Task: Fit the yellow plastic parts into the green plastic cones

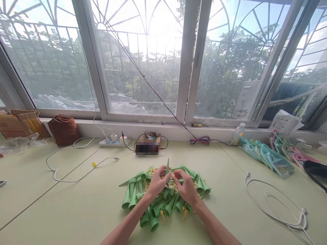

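Note:
My left hand [158, 181] is closed round a green plastic watering spike [168, 166], its narrow tip pointing up. Close beside it, my right hand [186, 185] has thumb and forefinger pinched together near the spike. Whatever lies between those fingertips is too small and hidden to make out. Under and around both hands spreads a loose pile of similar green spikes [154, 224], hollow cones with wide ridged open ends. Several small yellow plastic valve pieces [162, 214] lie among them, partly covered by the spikes and my hands.
Behind the pile stands a small box with a blurred dark front [147, 149], near a power strip [112, 143]. White cables [276, 217] coil at right. Bagged teal plastic items [273, 158] and a bottle [237, 134] sit back right; a brown bag [63, 131] stands back left.

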A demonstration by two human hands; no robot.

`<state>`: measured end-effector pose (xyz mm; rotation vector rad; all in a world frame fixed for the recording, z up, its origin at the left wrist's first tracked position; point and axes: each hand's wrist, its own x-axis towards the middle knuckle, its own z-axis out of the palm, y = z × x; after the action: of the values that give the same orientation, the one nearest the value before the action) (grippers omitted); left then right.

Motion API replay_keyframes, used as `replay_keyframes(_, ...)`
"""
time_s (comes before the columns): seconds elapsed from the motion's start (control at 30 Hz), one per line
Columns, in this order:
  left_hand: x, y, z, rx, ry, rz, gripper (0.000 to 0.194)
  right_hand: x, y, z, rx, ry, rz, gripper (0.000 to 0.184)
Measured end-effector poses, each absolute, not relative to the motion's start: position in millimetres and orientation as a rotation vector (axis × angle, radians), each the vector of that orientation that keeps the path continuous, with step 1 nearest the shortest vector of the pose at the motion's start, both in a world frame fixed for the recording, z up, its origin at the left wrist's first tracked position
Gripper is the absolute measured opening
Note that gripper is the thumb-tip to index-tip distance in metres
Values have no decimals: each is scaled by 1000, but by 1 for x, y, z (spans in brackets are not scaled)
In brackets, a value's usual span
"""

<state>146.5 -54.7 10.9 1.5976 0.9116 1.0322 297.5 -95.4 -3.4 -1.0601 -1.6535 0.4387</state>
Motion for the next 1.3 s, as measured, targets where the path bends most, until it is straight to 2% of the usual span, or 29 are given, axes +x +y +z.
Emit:
replay_keyframes(0.2,146,-54,9,1632,906,1040,32,297,-95,-4,-1058,-1678,459,15)
replay_keyframes(0.4,146,-53,9,1675,901,1070,28,298,-93,-6,-1139,-1702,396,32)
replay_keyframes(0.63,146,-55,11,1595,919,1049,35,297,-95,-3,-1078,-1633,405,16)
replay_keyframes(1.3,146,-54,11,1630,915,1055,33,297,-97,-2,-1081,-1634,390,13)
